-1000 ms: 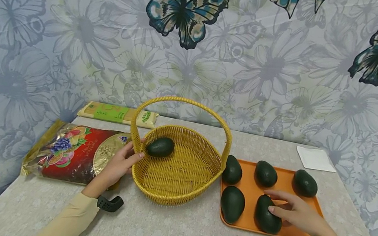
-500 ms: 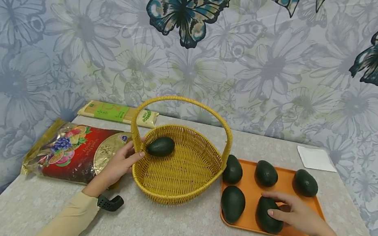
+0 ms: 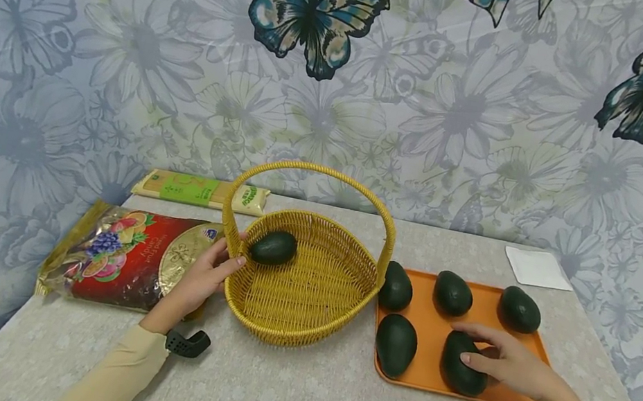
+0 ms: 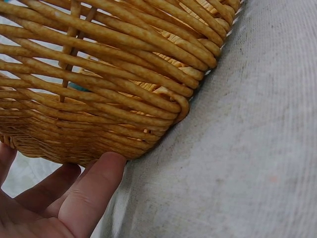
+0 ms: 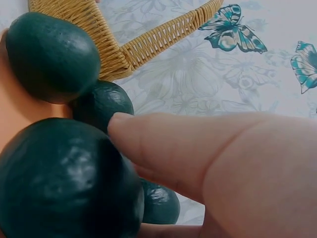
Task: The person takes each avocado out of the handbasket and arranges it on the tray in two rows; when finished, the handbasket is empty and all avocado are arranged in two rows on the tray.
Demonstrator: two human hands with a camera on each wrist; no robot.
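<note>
My left hand holds the left side of a yellow wicker basket at the handle's base; thumb and fingertips meet its outer weave in the left wrist view. One dark green avocado lies inside, toward the left wall. On the right, my right hand grips another avocado over an orange tray, thumb on top and fingers around its far side. Whether this avocado touches the tray is unclear. Other avocados on the tray include one just left of it. In the right wrist view the gripped avocado looms large.
A red bag of mixed fruit candy lies left of the basket. Behind it is a flat green-and-yellow packet. A white square sheet lies at the back right. A butterfly-patterned backdrop rises behind the table.
My right hand and the avocado in it have shifted slightly to the right, the avocado turning a little. My left hand and the basket stay in place.
</note>
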